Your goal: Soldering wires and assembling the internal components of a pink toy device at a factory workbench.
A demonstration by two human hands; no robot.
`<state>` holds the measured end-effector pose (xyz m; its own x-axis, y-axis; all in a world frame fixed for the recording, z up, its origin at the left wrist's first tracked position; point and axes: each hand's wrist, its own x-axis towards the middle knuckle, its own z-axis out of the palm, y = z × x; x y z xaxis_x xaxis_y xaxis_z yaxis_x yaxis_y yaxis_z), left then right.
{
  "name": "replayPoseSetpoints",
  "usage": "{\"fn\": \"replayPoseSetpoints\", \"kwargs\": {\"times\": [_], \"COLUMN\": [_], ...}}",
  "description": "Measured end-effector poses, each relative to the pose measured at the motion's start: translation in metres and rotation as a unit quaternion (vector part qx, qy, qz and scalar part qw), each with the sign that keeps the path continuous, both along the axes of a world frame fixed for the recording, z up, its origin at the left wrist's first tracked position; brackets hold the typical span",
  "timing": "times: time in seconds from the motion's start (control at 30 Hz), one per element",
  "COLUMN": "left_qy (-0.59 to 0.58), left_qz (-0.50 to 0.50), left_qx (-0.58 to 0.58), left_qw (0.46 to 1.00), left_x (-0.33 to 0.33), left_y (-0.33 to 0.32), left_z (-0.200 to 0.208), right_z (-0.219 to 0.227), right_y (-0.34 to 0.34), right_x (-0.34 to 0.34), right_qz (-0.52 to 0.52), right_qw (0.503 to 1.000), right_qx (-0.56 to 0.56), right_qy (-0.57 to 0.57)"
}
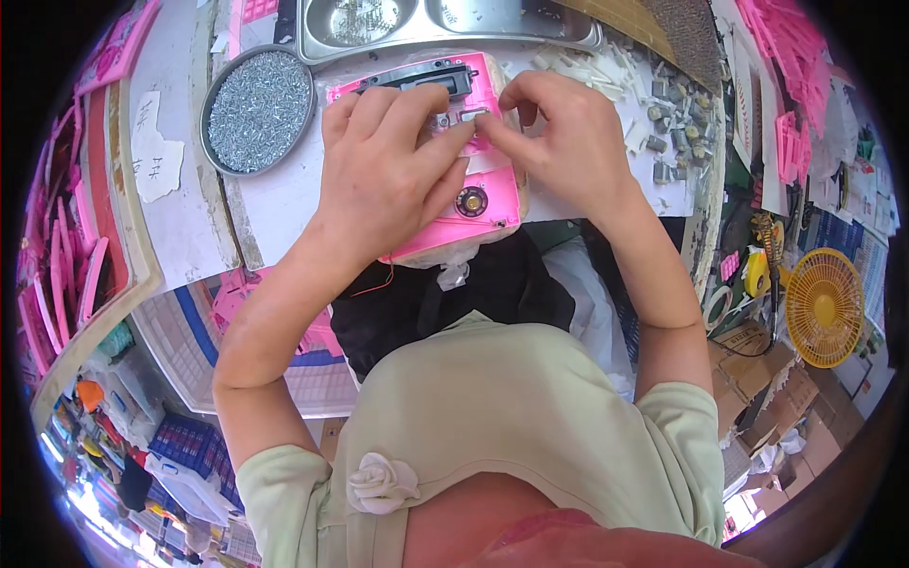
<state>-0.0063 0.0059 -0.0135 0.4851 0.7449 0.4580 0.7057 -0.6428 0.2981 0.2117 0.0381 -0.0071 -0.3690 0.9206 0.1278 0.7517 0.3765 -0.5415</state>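
A pink plastic casing [492, 213] lies in front of me on a pad at the table's edge. A round black speaker [471, 201] sits in its near part, and a dark grey plastic frame [459, 78] in its far part. Between them is a small silvery metal part [471, 115]. My left hand [383, 156] reaches over the casing, fingers bent, thumb and forefinger closed toward that part. My right hand [568, 133] comes from the other side, its thumb and forefinger tips pressed at the same part. My fingers partly hide the middle of the casing.
A round dish [206, 133] full of screws stands at the left. Small motors [677, 142] and white plastic pieces [611, 71] lie loose at the right. A steel tray [454, 43] is at the back. Pink parts [76, 275] pile up far left; a yellow fan [824, 308] stands right.
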Motion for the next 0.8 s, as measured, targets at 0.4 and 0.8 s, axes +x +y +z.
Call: {"fn": "replayPoseSetpoints", "kwargs": {"times": [0.4,0.8], "left_qy": [0.0,0.007], "left_qz": [0.032,0.017], "left_qx": [0.043,0.032], "left_qw": [0.999,0.999], "left_x": [-0.006,0.0], "left_y": [-0.006,-0.002], "left_z": [-0.002,-0.01], "right_z": [0.016,0.008], "right_y": [0.01,0.01], "right_x": [-0.021,-0.007], "right_qz": [0.051,0.012], "right_qw": [0.986,0.996], "right_qx": [0.037,-0.082], "right_qy": [-0.156,-0.02]}}
